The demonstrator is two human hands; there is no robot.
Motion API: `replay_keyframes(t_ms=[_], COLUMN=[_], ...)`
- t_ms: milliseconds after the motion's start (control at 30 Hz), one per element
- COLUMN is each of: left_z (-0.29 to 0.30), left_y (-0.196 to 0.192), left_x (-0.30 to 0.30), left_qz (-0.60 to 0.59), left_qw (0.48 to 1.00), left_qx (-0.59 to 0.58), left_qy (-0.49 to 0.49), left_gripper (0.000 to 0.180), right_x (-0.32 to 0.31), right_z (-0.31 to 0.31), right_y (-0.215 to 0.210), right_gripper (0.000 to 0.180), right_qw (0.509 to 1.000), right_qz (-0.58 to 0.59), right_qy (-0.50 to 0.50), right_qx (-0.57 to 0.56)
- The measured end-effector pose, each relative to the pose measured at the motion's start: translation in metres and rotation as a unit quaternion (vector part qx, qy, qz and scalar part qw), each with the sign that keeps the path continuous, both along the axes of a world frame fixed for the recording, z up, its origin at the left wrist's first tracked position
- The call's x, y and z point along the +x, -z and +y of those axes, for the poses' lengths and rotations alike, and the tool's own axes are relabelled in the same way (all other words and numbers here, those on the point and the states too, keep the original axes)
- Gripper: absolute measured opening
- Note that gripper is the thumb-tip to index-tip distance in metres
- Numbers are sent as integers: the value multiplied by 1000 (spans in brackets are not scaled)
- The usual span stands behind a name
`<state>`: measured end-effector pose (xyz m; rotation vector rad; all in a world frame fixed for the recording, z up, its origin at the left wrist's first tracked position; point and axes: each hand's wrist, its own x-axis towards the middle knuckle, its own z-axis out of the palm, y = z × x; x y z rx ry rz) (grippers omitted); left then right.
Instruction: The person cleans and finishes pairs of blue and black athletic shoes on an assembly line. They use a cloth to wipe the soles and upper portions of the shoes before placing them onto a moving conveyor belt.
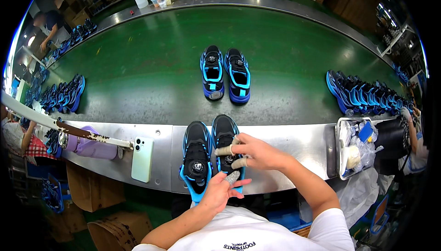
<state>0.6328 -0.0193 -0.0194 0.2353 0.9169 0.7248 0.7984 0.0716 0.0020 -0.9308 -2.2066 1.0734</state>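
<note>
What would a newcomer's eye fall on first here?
Probably the black-and-blue shoe pair standing alone on the green surface, upper centre. Then the matching nearer pair on the metal ledge, with the left hand and right hand at its right shoe. Shoe rows stand at left and right.

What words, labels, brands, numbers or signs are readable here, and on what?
White shirt: dark lettering on the chest, legible; wording withheld, as I don't copy printed text.
Open brown carton at lower left: dark marks, too blurred to read.
Shoes in front of the person: any markings too small to read.
Nothing else I can make out.
</note>
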Motion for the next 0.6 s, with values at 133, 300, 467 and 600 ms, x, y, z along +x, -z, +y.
replay_keyframes(t_ms=[133, 300, 467, 600], left_z=[-1, 0, 15, 29], left_y=[1, -11, -71, -22], left_x=[-3, -3, -63, -79], left_qz=[-10, 13, 422, 593], left_qw=[1000, 999, 822, 624], left_qx=[-6, -33, 338, 487], left_qy=[-12, -25, 181, 149], left_gripper=[35, 26, 18, 37], right_x=[-6, 0, -4, -63], right_z=[-19, -6, 33, 62], right_y=[20, 9, 5, 39], right_gripper=[29, 39, 36, 46], right_qw=[998, 998, 988, 995], right_qz=[-51, -33, -111, -69], right_qy=[43, 31, 104, 27], right_qx=[22, -42, -16, 60])
